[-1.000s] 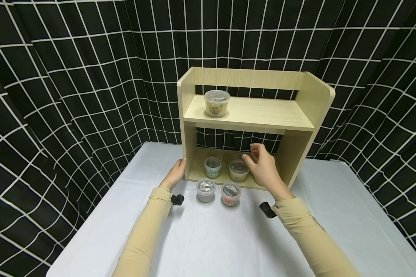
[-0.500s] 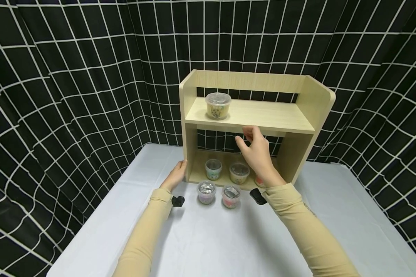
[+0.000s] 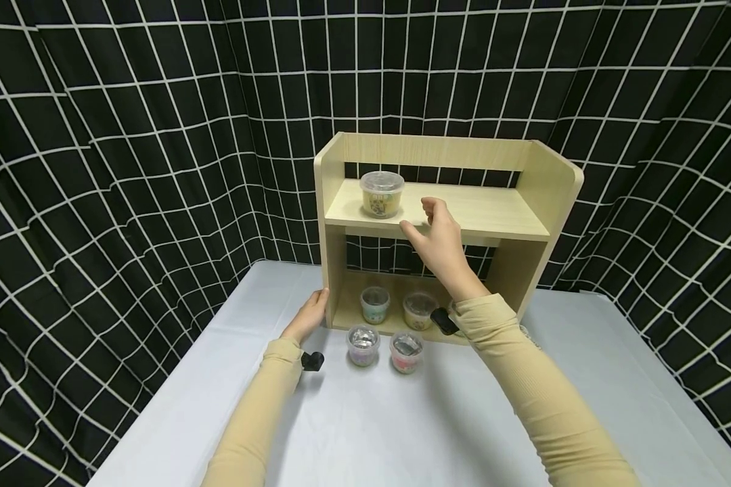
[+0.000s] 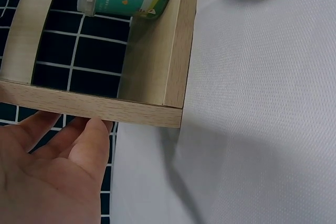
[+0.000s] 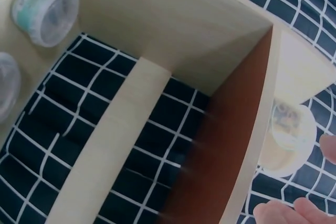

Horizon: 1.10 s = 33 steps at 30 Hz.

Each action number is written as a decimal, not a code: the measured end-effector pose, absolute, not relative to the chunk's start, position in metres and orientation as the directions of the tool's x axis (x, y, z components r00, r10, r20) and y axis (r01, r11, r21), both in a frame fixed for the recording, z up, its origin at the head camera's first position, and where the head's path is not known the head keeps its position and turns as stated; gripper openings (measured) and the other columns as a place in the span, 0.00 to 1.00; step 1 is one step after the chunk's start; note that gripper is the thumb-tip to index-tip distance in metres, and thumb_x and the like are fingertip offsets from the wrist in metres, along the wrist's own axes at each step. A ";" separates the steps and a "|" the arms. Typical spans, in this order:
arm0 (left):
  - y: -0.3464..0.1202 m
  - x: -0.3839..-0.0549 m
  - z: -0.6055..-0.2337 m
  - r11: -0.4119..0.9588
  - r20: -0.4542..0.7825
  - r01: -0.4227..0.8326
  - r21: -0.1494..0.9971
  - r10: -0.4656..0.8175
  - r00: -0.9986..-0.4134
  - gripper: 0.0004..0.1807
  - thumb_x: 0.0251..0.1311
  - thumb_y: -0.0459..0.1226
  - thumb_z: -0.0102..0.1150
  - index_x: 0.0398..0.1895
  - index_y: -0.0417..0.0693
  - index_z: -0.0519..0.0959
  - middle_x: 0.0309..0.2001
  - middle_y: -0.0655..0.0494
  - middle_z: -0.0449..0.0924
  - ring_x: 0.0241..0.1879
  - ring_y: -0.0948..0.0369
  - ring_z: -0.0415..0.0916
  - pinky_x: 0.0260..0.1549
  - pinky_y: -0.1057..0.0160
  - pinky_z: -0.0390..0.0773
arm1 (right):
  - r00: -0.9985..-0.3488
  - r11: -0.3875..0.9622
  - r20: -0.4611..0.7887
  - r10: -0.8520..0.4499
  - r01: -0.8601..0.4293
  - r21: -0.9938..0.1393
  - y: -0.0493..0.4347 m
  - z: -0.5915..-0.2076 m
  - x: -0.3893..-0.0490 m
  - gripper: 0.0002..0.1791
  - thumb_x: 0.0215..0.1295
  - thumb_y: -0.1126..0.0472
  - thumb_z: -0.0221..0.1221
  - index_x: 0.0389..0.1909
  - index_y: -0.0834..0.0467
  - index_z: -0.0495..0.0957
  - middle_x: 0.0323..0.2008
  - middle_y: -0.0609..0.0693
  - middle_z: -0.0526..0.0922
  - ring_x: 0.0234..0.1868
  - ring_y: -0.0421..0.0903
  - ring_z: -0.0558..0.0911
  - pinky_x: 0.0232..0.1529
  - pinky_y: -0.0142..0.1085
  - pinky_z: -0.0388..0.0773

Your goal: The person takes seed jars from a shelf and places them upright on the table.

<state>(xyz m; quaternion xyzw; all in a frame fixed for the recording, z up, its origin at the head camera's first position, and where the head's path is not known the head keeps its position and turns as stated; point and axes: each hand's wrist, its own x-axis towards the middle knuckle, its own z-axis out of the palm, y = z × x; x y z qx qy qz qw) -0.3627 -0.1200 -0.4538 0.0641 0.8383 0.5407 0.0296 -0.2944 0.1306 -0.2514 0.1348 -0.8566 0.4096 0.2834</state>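
Observation:
A small wooden two-tier shelf (image 3: 423, 150) stands on the table. My left hand (image 3: 306, 318) rests its straight fingers against the outside of the left side panel (image 4: 100, 107). My right hand (image 3: 441, 247) is in front of the upper board, thumb and fingers apart with nothing between them. To its left, a clear-lidded plastic tub with yellow contents (image 3: 382, 203) sits on that board, close to the thumb but apart from it. On the lower board are a teal tub (image 3: 375, 312) and a yellow tub (image 3: 418, 319); another there is mostly hidden behind my right wrist.
A purple tub (image 3: 362, 353) and a pink tub (image 3: 405, 360) stand on the white-covered table (image 3: 365, 426), just before the shelf. Black cloth with a white grid (image 3: 170, 176) hangs behind and at both sides.
My right hand has risen from the lower board at the right, up and leftward to the upper board. My left hand stays at the side panel. The head view has tilted slightly.

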 end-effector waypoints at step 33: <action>-0.119 -0.363 -0.459 0.372 0.028 0.078 0.925 0.137 -0.990 0.37 0.69 0.58 0.27 0.68 0.39 0.56 0.65 0.37 0.58 0.59 0.43 0.64 0.60 0.48 0.60 | -0.889 0.609 0.453 0.066 -0.324 -0.724 0.095 -0.220 -0.339 0.49 0.48 0.52 0.71 0.65 0.64 0.53 0.63 0.62 0.60 0.65 0.54 0.60 0.64 0.41 0.57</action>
